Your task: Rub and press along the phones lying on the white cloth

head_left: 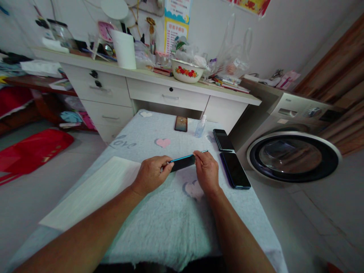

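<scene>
A dark smartphone (183,162) with a bluish edge is held sideways above the cloth-covered table, its screen tilted. My left hand (153,172) pinches its left end between thumb and fingers. At the other end, my right hand (207,170) grips the phone with closed fingers. To the right on the cloth lie a large dark phone (235,170) and, just beyond it, another dark phone (223,140). Farther back are a brownish phone (181,124) and a clear spray bottle (200,127) standing upright.
The table (159,227) wears a pale cloth with hearts. A whitish sheet (91,193) lies on its left side. Behind stands a white desk (167,95) bearing a flowered basin (187,71) and a paper roll (124,49). A washing machine (294,155) is at the right.
</scene>
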Demonstrator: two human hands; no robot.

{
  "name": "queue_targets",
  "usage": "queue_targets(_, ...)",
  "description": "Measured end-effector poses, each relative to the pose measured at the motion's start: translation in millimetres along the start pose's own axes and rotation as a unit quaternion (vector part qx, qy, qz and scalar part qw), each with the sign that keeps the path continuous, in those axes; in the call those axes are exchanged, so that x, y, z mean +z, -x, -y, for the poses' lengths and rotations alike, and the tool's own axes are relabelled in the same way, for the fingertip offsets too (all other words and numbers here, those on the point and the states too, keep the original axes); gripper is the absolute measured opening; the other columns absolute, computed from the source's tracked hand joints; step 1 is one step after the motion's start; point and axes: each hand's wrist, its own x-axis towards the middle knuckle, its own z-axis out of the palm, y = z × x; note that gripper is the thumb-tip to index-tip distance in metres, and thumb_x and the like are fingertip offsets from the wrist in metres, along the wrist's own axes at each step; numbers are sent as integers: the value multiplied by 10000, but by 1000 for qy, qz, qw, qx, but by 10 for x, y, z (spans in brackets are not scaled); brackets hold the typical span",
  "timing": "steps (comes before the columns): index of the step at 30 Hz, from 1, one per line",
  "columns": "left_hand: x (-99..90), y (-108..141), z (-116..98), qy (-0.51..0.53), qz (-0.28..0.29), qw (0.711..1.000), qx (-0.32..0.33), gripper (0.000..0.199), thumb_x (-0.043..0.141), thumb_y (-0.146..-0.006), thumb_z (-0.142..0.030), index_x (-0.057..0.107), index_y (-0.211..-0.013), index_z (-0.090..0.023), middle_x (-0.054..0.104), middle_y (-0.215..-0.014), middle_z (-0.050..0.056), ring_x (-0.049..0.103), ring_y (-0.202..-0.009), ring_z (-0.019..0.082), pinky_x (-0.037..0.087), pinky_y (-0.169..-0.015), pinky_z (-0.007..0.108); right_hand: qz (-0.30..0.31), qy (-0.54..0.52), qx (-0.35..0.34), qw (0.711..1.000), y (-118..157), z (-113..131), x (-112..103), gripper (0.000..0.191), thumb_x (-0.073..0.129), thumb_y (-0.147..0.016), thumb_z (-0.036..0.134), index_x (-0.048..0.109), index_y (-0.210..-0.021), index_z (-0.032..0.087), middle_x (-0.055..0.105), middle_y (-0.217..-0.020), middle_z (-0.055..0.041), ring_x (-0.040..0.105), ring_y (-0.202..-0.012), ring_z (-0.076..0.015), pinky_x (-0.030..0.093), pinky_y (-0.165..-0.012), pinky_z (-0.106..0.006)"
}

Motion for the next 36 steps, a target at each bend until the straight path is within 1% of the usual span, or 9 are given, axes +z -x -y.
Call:
queue_targets(3, 1, -1, 11, -1, -3, 1000, 7, 175, 522, -862, -288, 656, -843, -178, 626, -617, -19, 571, -571, 118, 401, -547, 217, -5, 3, 2, 1000, -4, -10, -5, 247, 454, -936, 201, 677, -1038, 180, 641, -867, -59, 596, -806, -164, 458, -753, -267)
queue_targets(11, 21, 2, 31, -3, 7, 1000, 2, 184, 513, -869, -287, 664, -878, -181, 638, -632, -18, 574, -576, 120, 404, -550, 218, 29, -27, -32, 999, 31, 105, 41, 258, 446, -942, 211, 672, -1066, 202, 643, -877, -52, 605, -803, -148, 471, -764, -244)
queue_targets(15, 20, 1, 24, -4, -1, 1000, 4, 188, 514, -860, -287, 667, -862, -179, 641, -623, -16, 573, -566, 122, 403, -547, 221, 41, -40, -42, 997, 47, 113, 60, 263, 446, -943, 206, 665, -1089, 208, 642, -895, -50, 607, -807, -145, 473, -774, -239)
queue_targets(20, 14, 3, 18, -5, -11, 1000, 9, 190, 514, -863, -295, 666, -857, -181, 650, -631, -15, 578, -565, 122, 403, -550, 223, 34, -27, -20, 999, 37, 85, 35, 259, 454, -935, 190, 672, -1074, 209, 635, -876, -44, 602, -798, -146, 462, -761, -238)
queue_targets(28, 16, -6, 35, -5, -3, 1000, 5, 186, 519, -863, -306, 654, -834, -180, 637, -623, -17, 580, -572, 122, 399, -547, 221, -9, 18, 14, 1000, -5, -18, -6, 254, 445, -939, 210, 679, -1037, 192, 638, -857, -53, 586, -802, -161, 444, -749, -256)
queue_targets(32, 16, 3, 38, -2, -2, 1000, 6, 186, 520, -865, -303, 651, -827, -177, 629, -612, -19, 581, -577, 124, 397, -551, 222, -7, 17, 10, 1000, 5, -19, 8, 267, 434, -947, 219, 675, -1058, 192, 636, -871, -58, 590, -810, -160, 448, -755, -254)
queue_targets(36, 17, 5, 33, 2, 1, 1000, 0, 187, 521, -865, -304, 657, -849, -176, 639, -622, -18, 583, -581, 125, 402, -560, 225, 14, -5, -16, 1000, 24, 32, 30, 266, 439, -945, 211, 671, -1073, 187, 639, -880, -59, 596, -810, -157, 458, -757, -249)
